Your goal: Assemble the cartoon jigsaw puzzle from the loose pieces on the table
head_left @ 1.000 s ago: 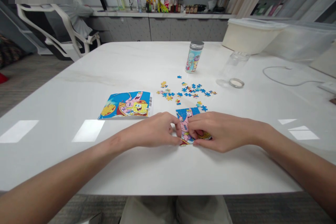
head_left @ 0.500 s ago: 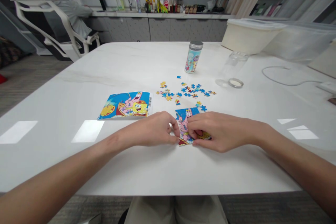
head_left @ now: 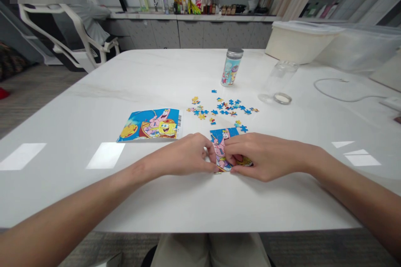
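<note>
Left hand (head_left: pixel 192 156) nudged onto puzzle (head_left: pixel 221 145) edge; right hand (head_left: pixel 263 156) overlaps; both curled, grips unclear; table edge (head_left: pixel 181 231) apart.

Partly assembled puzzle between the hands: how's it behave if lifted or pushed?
The assembled puzzle section would probably sag or split if lifted by one edge, judging by the interlocking tabs on the loose pieces. Likely light, since those pieces look thin. Pushed flat, it may slide easily: the table looks smooth and glossy.

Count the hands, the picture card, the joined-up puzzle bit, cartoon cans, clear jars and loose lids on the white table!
Hands: 2, left hand and right hand
Picture card: 1
Joined-up puzzle bit: 1
Cartoon can: 1
Clear jar: 1
Loose lid: 1
Total: 7
</note>
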The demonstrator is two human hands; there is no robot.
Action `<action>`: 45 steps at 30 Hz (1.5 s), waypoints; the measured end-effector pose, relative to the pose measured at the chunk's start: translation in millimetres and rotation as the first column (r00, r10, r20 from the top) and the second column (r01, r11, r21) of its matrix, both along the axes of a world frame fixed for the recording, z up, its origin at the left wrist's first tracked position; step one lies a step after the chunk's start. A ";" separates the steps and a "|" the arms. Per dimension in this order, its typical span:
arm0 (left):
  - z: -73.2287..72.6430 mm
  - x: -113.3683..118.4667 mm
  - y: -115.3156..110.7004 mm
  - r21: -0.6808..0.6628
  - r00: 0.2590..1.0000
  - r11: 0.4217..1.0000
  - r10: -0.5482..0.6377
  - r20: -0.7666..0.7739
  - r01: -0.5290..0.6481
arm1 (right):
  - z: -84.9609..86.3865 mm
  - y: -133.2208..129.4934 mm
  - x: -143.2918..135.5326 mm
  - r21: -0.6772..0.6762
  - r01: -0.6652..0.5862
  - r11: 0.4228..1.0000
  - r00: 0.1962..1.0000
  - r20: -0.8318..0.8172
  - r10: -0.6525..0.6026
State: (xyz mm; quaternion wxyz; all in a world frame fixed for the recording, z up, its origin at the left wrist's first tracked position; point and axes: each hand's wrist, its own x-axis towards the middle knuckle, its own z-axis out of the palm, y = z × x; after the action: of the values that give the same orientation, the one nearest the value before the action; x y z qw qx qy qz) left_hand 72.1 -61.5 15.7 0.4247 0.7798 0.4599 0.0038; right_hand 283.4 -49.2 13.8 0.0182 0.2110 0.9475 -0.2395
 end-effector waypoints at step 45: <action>-3.4 -0.5 2.4 -0.005 0.998 0.999 0.053 0.015 -0.053 | -4.2 -7.0 -3.8 0.046 0.000 0.999 1.000 -0.010 0.000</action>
State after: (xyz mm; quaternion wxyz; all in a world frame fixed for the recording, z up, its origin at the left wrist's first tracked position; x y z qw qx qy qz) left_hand 71.7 -59.1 12.3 0.4297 0.7663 0.4773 0.0199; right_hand 279.6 -56.2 9.6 0.0084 0.2102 0.9529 -0.2186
